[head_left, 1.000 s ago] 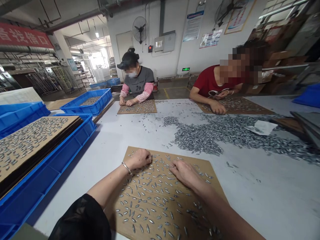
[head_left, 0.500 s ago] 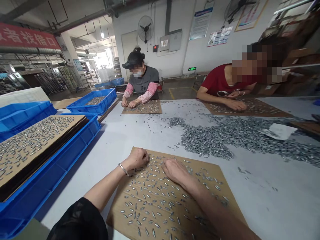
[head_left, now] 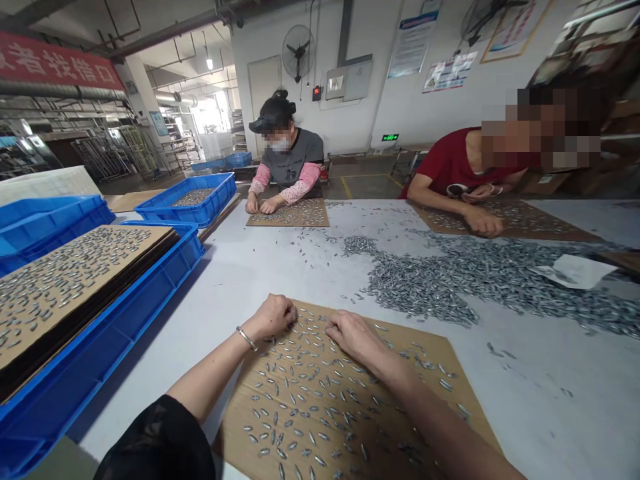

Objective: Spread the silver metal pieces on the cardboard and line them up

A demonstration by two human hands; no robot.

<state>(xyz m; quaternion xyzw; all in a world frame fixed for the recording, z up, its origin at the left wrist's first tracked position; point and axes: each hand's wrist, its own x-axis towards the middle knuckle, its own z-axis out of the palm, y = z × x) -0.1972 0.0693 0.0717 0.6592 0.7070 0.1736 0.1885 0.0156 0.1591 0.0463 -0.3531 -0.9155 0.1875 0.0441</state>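
Observation:
A brown cardboard sheet (head_left: pixel 235 437) lies in front of me, covered with small spindle-shaped metal pieces (head_left: pixel 327 413) spread apart from one another. At the sheet's far left corner is my left hand (head_left: pixel 276 315), a bracelet on its wrist, its fingers curled and pressed together. My right hand (head_left: pixel 350 337) rests low over the far middle of the sheet, fingers bent and thumb against the index finger. Whatever either set of fingertips pinches is too small or hidden to make out. Metal pieces lie between the two hands and beneath the right forearm.
A heap of metal pieces (head_left: pixel 425 287) spreads across the white table (head_left: pixel 540 400), with a white paper scrap (head_left: pixel 575 270) on it. At left, a blue crate (head_left: pixel 145 313) holds stacked covered cardboard sheets (head_left: pixel 75 280). Two co-workers (head_left: pixel 293 157) sit opposite at their own sheets.
The view has shifted slightly, so the table and sheet sit a little further right. My right hand's fingers have drawn into a clearer pinch. My left hand stays at the far corner.

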